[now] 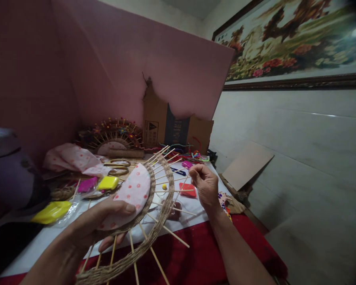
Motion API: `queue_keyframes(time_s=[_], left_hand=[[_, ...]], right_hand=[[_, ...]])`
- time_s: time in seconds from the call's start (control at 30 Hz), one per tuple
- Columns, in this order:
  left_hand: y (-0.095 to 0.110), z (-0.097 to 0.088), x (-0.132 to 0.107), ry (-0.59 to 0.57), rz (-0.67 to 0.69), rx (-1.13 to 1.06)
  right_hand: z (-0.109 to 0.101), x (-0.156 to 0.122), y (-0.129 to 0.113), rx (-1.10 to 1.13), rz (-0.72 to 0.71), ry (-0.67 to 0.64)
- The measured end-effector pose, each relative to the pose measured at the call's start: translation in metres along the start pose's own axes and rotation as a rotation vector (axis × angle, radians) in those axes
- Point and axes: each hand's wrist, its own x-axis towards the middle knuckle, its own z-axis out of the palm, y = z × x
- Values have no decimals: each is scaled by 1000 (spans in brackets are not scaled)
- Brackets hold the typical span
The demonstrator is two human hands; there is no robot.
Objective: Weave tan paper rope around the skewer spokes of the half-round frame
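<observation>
My left hand (pixel 106 221) grips a half-round fan-like piece, its thumb on the pale pink cloth centre (pixel 133 188) with red prints and its fingers underneath. Thin wooden sticks (pixel 176 236) radiate from the centre. A band of woven twine (pixel 169 186) runs round them, with the stick ends poking out beyond it. My right hand (pixel 206 184) is raised beside the sticks on the right, thumb and fingers pinched together at a stick's tip. Whatever lies in that pinch is too small to make out. A small yellow ball (pixel 164 187) shows between the sticks.
Yellow packets (pixel 52 211), a red packet (pixel 188 190) and scissors (pixel 118 168) lie on the white-covered table. Behind are a decorated half-round piece (pixel 115 134), a twine roll (pixel 126 153) and torn cardboard (pixel 178 130). A dark-lidded appliance (pixel 12 170) stands left; red cloth (pixel 243 245) hangs in front.
</observation>
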Motion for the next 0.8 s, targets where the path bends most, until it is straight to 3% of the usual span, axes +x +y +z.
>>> queue_keyframes(time_s=[0.17,0.33,0.47,0.7,0.8], left_hand=[[2,6,-2,0,-9,14],[2,9,-2,-13,29,-27],[2,13,-2,10,26,-43],[0,10,-1,13,22,-36],[-3,9,1,-3,23,-175]], right_hand=[[1,-3,5,44,59,-35],[10,-11,6,-46,148,-131],[17,-16,3,-106,115,-208],[20,-16,-2,-105,107,-178],[20,-17,1,-75,126,-181]])
